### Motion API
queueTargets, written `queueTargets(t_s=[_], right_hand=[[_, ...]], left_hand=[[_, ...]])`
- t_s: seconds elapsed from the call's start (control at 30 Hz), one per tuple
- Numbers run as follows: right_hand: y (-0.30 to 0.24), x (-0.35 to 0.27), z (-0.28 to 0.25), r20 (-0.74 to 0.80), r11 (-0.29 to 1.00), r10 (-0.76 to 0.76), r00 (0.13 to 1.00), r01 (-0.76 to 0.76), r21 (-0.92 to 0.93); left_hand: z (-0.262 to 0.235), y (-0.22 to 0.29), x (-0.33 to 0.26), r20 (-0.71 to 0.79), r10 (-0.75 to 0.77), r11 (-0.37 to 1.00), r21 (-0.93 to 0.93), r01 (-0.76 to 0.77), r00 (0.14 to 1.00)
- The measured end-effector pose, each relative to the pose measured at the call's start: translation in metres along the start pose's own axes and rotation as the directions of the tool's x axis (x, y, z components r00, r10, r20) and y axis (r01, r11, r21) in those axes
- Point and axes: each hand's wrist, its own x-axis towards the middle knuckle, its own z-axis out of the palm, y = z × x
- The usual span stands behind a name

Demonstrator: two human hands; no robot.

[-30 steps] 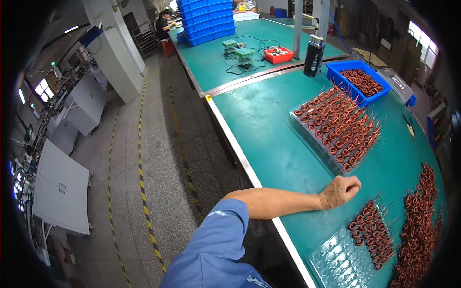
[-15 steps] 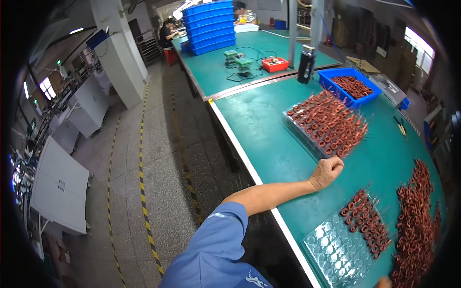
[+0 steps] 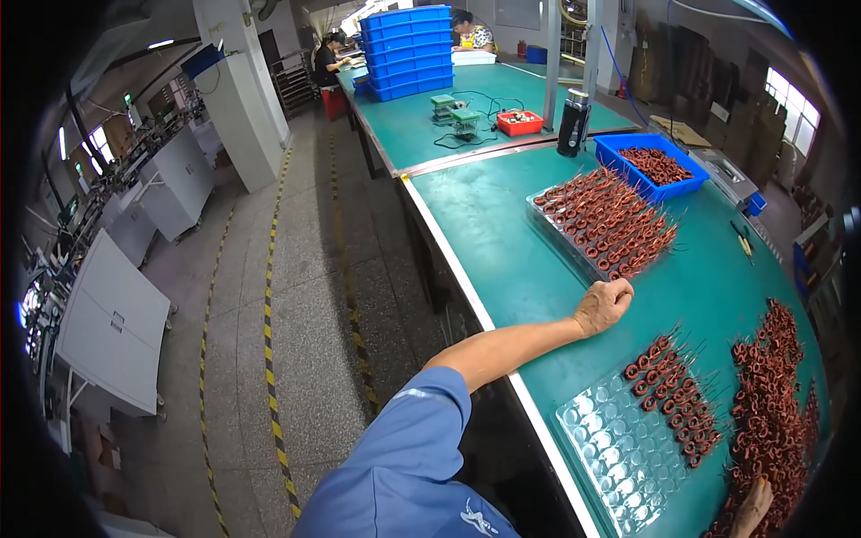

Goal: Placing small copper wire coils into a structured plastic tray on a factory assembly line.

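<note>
My left hand (image 3: pixel 605 307) is closed in a loose fist just off the near corner of a clear plastic tray (image 3: pixel 574 244). Whatever is inside its fingers is hidden. Rows of red-brown wire-wound ring coils (image 3: pixel 610 224) fill that tray, their thin leads sticking up. At the lower right edge my right hand (image 3: pixel 755 509) touches a long heap of loose coils (image 3: pixel 769 403); its fingers look drawn together, and what they grip cannot be made out. Between the hands lies a second clear tray (image 3: pixel 614 448) with round pockets, with coils (image 3: pixel 671 394) along its right side.
A blue bin (image 3: pixel 659 188) of coils stands behind the filled tray, beside a black flask (image 3: pixel 574 124). Pliers (image 3: pixel 743 238) lie at the right. Farther off are a red box (image 3: pixel 520 124), green circuit boards (image 3: pixel 465 119) and stacked blue crates (image 3: pixel 408 54). Two people sit at the far end.
My right hand has come farther into view and now reaches onto the coil heap. My left hand keeps its closed shape near the filled tray. The whole view has shifted slightly.
</note>
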Motion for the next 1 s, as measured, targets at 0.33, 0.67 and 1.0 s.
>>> queueTargets(t_s=[0.33, 0.67, 1.0], right_hand=[[0.05, -0.039, 0.103, -0.08, 0.939, 0.264, 0.961, -0.237, 0.249], [0.036, -0.045, 0.068, 0.05, 0.944, 0.072, 0.996, -0.084, 0.318], [0.006, -0.01, 0.007, 0.006, 0.899, 0.346, 0.938, -0.333, 0.283]], left_hand=[[-0.043, 0.03, -0.016, -0.067, 0.017, 1.0, 0.02, -0.016, 0.998], [-0.146, 0.105, -0.091, 0.196, -0.276, 0.951, -0.084, 0.296, 0.941], [-0.156, 0.163, -0.157, 0.318, -0.35, 0.923, -0.04, 0.382, 0.881]])
